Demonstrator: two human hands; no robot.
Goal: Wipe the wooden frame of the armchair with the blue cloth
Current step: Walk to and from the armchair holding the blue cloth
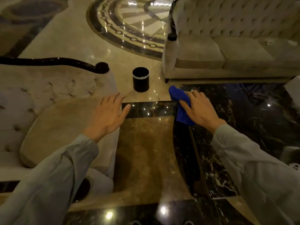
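Gripping the bunched blue cloth [180, 103], the right hand [199, 109] curls its fingers round it above the dark marble table [243, 127]. The left hand [108, 114] hovers flat, fingers straight and spread, over the armchair [56, 111] seat edge. The chair's dark wooden frame [65, 61] curves along the armrest top, well apart from the cloth. A black bin [140, 79] stands on the floor between armchair and sofa [227, 51].

— Where are we looking from?
— From our own head, facing forward and steeply down onto the polished floor [144, 143].
— How near?
— Our sleeves fill the lower corners; the black bin [140, 79] stands on the floor just ahead.
— And around the bin?
— The armchair [53, 101] lies left of it, the sofa [227, 51] right and beyond. It's our only view.
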